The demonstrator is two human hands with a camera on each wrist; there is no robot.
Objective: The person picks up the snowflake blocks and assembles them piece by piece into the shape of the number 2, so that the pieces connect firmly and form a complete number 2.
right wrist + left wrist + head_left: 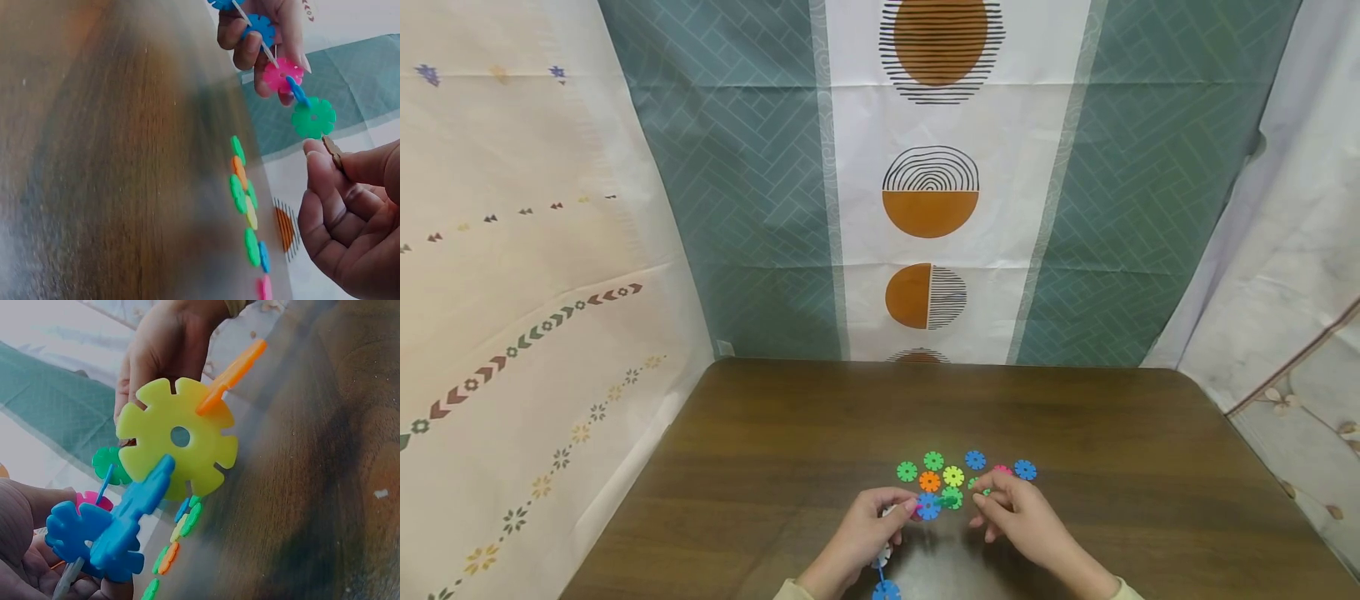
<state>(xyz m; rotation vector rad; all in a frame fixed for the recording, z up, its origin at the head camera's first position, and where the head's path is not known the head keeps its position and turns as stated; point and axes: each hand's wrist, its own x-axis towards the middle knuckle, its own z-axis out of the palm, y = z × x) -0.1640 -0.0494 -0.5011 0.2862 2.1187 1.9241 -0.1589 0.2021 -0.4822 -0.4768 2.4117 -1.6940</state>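
My left hand [871,527] holds a chain of notched plastic discs slotted into one another. A pink disc [283,75] is at its fingers, followed by a blue disc [928,506] and a green disc [314,119] at the free end. The chain's other part, with a yellow disc [144,415] and an orange disc [234,372], shows large in the left wrist view. Between thumb and fingers my right hand [1026,521] pinches a brownish disc [333,152], seen edge-on. Its tip is at the green disc's lower edge; whether it sits in a slot I cannot tell.
Loose discs lie flat on the brown wooden table [760,450] beyond the hands, among them an orange disc [929,482], a yellow disc [953,476] and a blue disc [1025,469]. A patterned curtain [760,208] hangs behind the table's far edge.
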